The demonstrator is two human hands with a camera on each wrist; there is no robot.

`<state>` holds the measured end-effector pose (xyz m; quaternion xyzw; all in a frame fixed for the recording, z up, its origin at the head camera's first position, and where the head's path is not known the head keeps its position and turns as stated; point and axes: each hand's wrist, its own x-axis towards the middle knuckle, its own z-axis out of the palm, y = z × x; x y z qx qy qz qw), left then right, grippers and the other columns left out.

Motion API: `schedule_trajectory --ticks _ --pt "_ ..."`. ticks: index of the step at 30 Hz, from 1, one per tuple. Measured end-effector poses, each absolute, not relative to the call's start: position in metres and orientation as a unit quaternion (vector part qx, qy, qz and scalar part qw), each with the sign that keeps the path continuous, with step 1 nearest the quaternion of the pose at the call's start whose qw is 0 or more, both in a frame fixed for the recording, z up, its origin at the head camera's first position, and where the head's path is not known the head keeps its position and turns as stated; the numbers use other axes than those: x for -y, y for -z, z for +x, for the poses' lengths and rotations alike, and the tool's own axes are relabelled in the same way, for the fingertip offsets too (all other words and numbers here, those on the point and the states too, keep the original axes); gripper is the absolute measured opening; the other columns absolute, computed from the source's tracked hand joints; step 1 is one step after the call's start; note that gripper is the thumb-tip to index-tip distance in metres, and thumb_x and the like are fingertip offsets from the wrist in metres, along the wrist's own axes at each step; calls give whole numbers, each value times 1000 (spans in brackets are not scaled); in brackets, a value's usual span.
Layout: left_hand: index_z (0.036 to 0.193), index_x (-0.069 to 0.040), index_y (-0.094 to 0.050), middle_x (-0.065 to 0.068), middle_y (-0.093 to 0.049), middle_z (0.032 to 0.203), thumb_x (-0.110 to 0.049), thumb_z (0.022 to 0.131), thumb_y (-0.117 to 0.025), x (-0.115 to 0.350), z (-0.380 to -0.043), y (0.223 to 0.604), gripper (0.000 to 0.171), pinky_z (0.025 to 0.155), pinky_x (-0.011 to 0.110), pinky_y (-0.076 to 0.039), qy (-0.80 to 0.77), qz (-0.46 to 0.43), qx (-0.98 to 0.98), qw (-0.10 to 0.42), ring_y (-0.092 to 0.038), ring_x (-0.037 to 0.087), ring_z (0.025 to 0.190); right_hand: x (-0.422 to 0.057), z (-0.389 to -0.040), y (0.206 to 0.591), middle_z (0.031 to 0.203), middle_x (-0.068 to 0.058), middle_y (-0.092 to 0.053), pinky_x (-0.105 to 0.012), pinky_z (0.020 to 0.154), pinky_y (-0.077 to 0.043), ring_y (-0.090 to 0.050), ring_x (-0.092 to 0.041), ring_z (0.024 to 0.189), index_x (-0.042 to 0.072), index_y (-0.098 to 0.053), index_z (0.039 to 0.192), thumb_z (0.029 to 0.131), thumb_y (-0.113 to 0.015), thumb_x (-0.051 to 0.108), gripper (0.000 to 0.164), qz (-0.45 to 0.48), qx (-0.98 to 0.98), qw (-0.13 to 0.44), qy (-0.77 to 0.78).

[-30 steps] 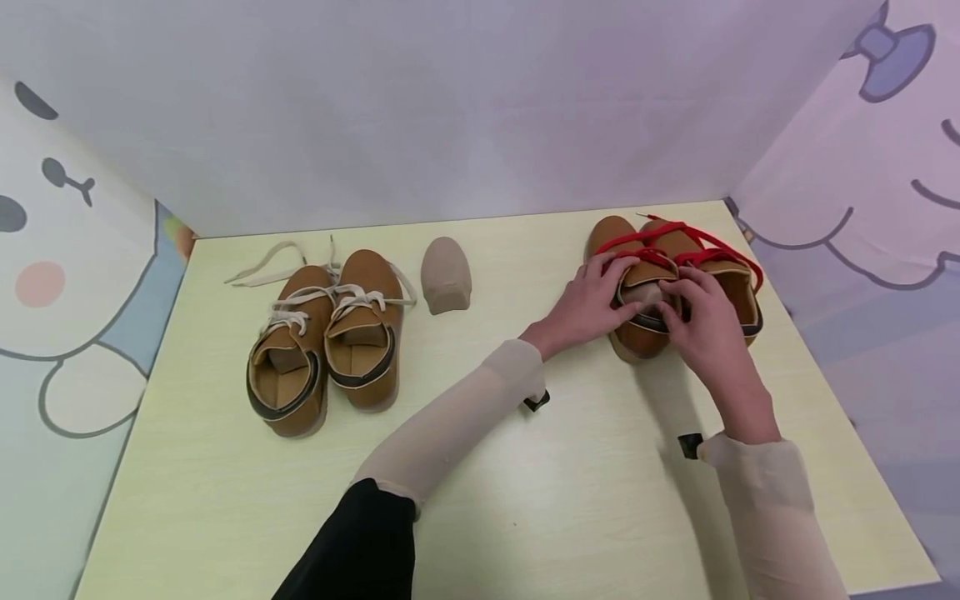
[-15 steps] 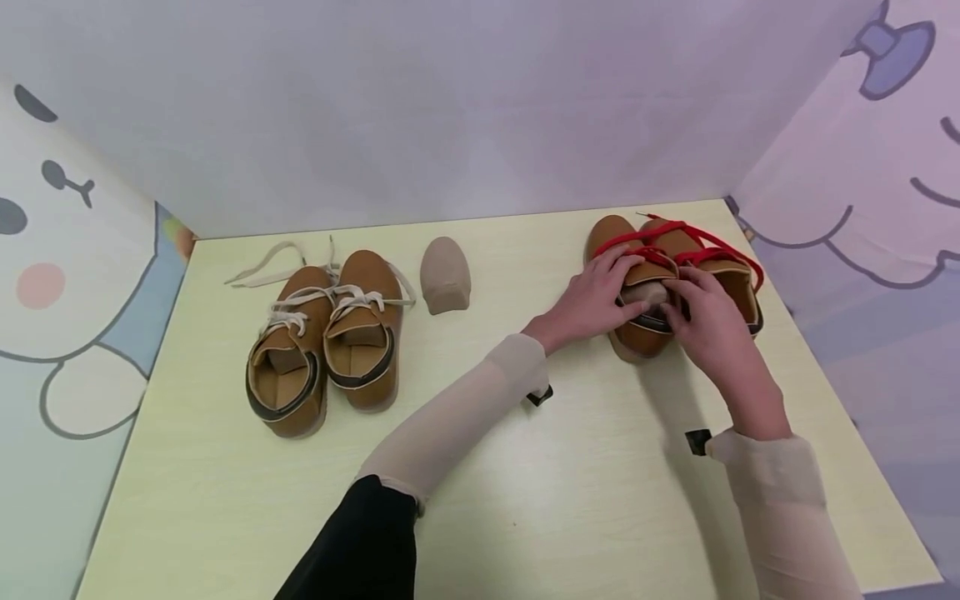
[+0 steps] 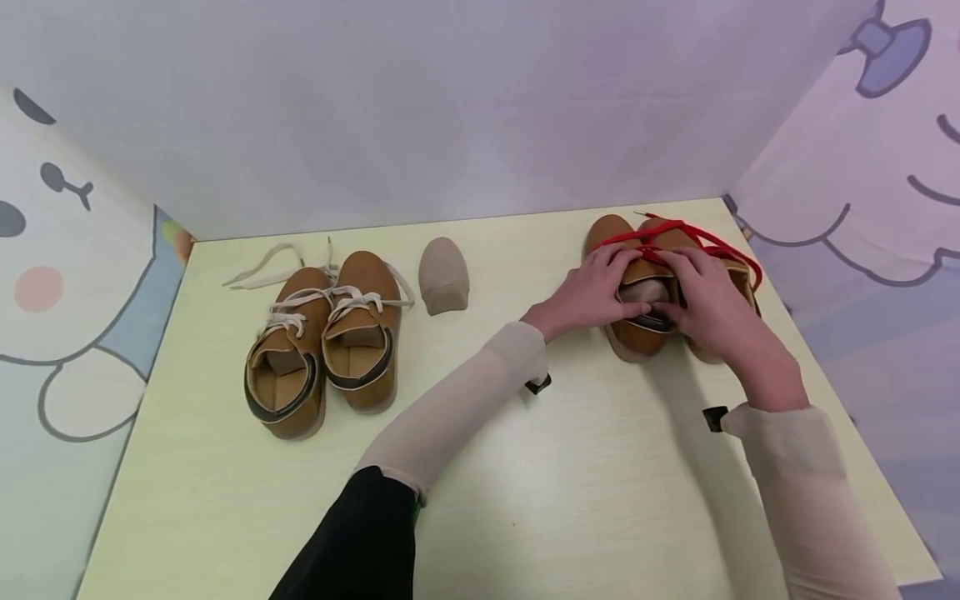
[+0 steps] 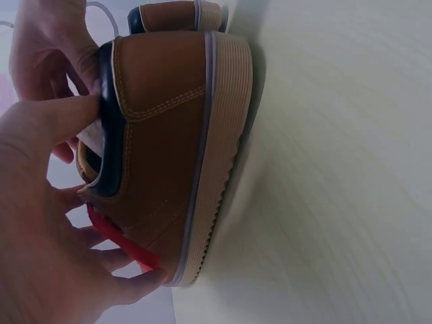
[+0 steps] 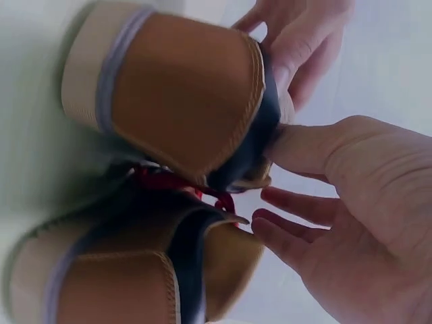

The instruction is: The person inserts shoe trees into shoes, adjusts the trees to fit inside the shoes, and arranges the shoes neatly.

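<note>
A brown shoe with red laces (image 3: 636,340) stands at the table's right, opening toward me. A beige shoe insert (image 3: 645,291) sits inside its opening. My left hand (image 3: 588,293) grips the shoe from the left, fingers spread over the laces and side, thumb at the dark collar (image 4: 116,145). From the right, my right hand (image 3: 712,304) holds the same shoe, its thumb on the collar and its other fingers bent beside the opening. The matching red-laced shoe (image 5: 115,287) stands close on the right, partly hidden by that hand.
A second pair, a left brown shoe (image 3: 288,375) and a right brown shoe (image 3: 367,333) with cream laces, stands at the left of the pale table (image 3: 480,500). Another beige shoe insert (image 3: 444,275) lies between the pairs. A fabric wall (image 3: 450,117) closes off the back.
My right hand has shifted up and slightly right, its fingers moving farther forward over the shoe's side. The left hand has barely moved. The insert stays in the opening.
</note>
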<state>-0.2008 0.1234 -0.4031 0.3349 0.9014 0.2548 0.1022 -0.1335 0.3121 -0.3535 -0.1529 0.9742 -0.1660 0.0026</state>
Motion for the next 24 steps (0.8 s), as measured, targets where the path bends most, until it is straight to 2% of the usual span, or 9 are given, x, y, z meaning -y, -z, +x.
schedule_trajectory --ticks 5,13,17,24 --pt "163 -26 -27 1 -24 171 -64 96 -62 -123 -203 402 85 113 48 -47 -245 329 -905 115 -26 22 158 -316 -139 349 148 -32 -44 -74 114 -31 -37 -57 138 -5 -42 151 87 -83 5 77 -181 -975 3 128" --pt "162 -28 -29 0 -26 170 -62 97 -62 -124 -205 401 81 116 47 -45 -237 322 -909 118 -27 23 158 -320 -153 343 151 -34 -47 -79 107 -33 -44 -62 132 1 -35 158 89 -83 22 86 -148 -982 73 91" --pt "161 -29 -31 -2 -30 168 -61 98 -61 -125 -205 400 76 116 46 -44 -239 317 -910 116 -31 22 155 -320 -159 343 147 -34 -52 -80 104 -35 -48 -60 131 2 -35 158 91 -81 25 84 -141 -982 91 82" --pt "157 -28 -37 -1 -38 161 -57 99 -61 -126 -206 402 69 115 42 -45 -236 313 -915 100 -40 21 149 -319 -161 349 147 -35 -53 -80 105 -31 -43 -62 128 4 -36 157 94 -78 30 80 -123 -985 91 75"
